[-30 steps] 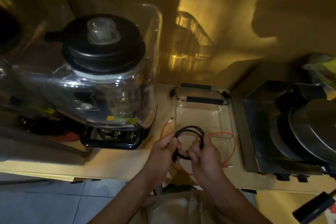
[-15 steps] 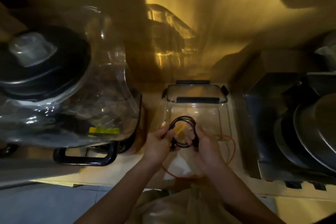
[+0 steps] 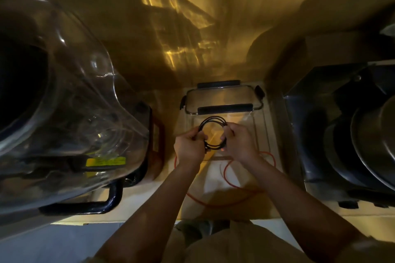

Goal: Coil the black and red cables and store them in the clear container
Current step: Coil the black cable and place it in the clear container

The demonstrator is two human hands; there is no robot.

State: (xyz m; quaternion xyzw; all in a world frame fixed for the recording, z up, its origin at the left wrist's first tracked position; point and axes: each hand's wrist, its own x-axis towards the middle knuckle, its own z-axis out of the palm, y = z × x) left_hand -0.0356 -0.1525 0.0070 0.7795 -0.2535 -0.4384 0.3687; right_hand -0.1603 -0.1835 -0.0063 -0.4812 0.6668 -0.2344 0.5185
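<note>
The black cable (image 3: pixel 211 120) is wound into a small round coil, held up between both hands over the clear container (image 3: pixel 256 126). My left hand (image 3: pixel 188 147) pinches the coil's left side and my right hand (image 3: pixel 240 145) grips its right side. The red cable (image 3: pixel 226 172) lies loose on the counter in front of the container, looping under my wrists. Leaning at the container's far end is its clear lid (image 3: pixel 222 97) with black clips.
A large blender with a clear sound cover (image 3: pixel 70 113) and black base handle (image 3: pixel 111 198) fills the left. A dark metal appliance holding round pans (image 3: pixel 363 134) stands at the right. The counter's front edge (image 3: pixel 213 219) runs below my forearms.
The camera has moved closer and lower over the counter. Both hands carried the black coil farther back, over the container, and the coil now looks rounder and tighter.
</note>
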